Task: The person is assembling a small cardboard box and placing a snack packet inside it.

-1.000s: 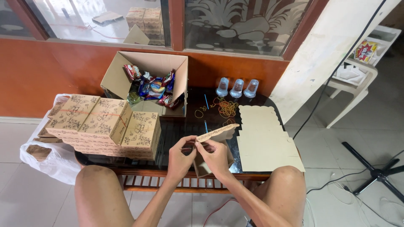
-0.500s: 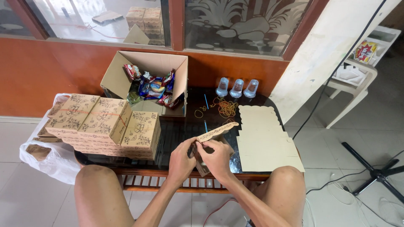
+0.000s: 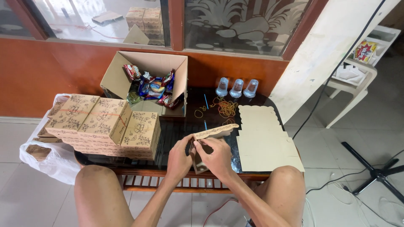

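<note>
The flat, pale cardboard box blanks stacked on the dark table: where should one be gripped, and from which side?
Grip the top flat, pale cardboard box blank at its near right corner, coming from the right: that corner juts past the dark table edge, so fingers can slide beneath.

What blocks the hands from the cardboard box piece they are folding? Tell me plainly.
Nothing visible does. The left hand and the right hand both already grip the partly folded box piece at the near edge of the table, with no object between hands and cardboard.
</note>
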